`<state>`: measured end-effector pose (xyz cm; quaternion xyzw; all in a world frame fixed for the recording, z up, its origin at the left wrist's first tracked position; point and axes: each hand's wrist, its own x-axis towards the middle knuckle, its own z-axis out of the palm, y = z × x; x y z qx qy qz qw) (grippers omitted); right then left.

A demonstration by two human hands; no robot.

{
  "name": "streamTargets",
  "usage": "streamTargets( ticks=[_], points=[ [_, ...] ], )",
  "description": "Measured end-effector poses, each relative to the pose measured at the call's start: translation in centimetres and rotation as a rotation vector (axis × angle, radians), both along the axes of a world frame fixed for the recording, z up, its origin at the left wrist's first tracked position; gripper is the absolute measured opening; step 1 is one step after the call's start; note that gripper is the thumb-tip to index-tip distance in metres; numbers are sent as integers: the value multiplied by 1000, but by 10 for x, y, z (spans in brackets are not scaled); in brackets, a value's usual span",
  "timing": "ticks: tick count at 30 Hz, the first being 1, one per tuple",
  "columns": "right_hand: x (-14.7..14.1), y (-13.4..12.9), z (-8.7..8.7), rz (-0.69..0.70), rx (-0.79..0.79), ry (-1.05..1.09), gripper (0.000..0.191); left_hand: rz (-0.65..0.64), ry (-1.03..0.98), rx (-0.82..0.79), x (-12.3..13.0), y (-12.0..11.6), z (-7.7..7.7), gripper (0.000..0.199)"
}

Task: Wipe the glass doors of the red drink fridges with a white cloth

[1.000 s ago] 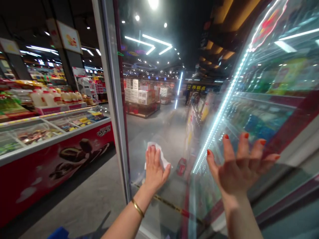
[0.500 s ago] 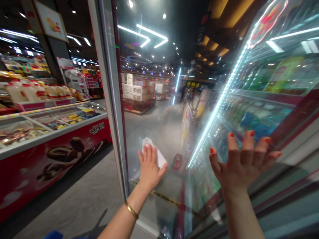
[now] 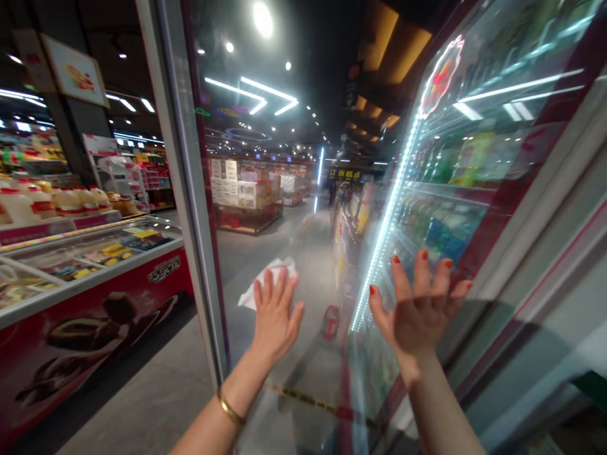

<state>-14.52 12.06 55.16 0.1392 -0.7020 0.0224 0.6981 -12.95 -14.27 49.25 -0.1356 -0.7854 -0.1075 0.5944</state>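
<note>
My left hand [image 3: 276, 316], with a gold bangle on the wrist, lies flat with spread fingers over a white tissue [image 3: 250, 292], holding it pressed to a glass door [image 3: 265, 246]. The tissue sticks out to the left of and above the fingers. My right hand [image 3: 420, 309], its nails painted orange, is raised with the fingers apart and nothing in it. It is at the right part of the glass; whether the palm touches it I cannot tell. Behind its fingers, bottles [image 3: 441, 234] show on lit shelves.
Left of the door's metal frame [image 3: 184, 177] stands a red chest freezer [image 3: 109, 341] with packaged goods. Milk-like bottles [image 3: 66, 200] line up behind it. Stacked boxes [image 3: 237, 186] show in the glass. A bright LED strip [image 3: 389, 215] runs slanting beside my right hand.
The view has turned, so the door frame and freezer sit further left. The tissue now shows left of my left hand rather than right. Both hands appear further left; the right remains open.
</note>
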Motion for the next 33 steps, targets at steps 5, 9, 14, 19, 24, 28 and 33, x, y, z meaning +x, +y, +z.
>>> streamTargets(
  ticks=[5,9,14,19,24,28,33],
  points=[
    [0,-3,2,-13,-19,-29,75,56,19,148,-15,15,77,73],
    [0,-3,5,27,-6,-43,77,-111,-9,-242,-2,57,64,71],
    [0,-11,4,43,-51,-42,80,-38,-8,-104,0,15,33,79],
    [-1,-13,2,87,-79,-34,86,-44,60,-4,-14,39,105,77],
    [-2,0,-2,260,-111,117,86,-245,63,-609,2,63,72,64],
    [-3,3,-8,367,-116,142,87,-141,50,-431,5,30,69,69],
    [-3,4,-12,433,-145,181,83,-192,48,-317,-3,82,126,65]
  ],
)
